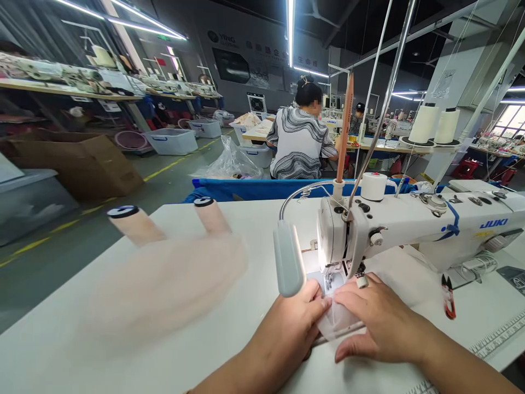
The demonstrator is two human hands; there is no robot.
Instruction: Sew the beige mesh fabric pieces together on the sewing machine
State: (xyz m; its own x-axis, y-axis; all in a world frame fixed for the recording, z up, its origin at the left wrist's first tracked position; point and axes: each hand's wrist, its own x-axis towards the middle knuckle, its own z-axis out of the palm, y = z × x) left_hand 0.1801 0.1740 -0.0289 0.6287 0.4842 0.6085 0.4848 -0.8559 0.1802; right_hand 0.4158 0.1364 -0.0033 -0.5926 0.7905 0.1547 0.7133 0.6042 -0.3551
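A white JUKI sewing machine (410, 219) stands at the right of the table, its lamp (288, 260) lit beside the needle area. Under the presser foot (329, 280) lies a thin, sheer white fabric (334, 323). My left hand (301, 312) is closed at the left of the foot, thumb and fingertips pinching the fabric's edge. On the right, my right hand (377, 317) rests over the fabric with its fingers stretched out and the thumb apart; some fingertips are hidden behind the machine head.
Pale sheer fabric (164, 290) is heaped at left, by two thread cones (135, 223) (212, 215). Red-handled thread snips (448, 298) and a ruler strip (498, 334) lie at right. A co-worker (301, 134) sits ahead, beyond a blue cloth (262, 189).
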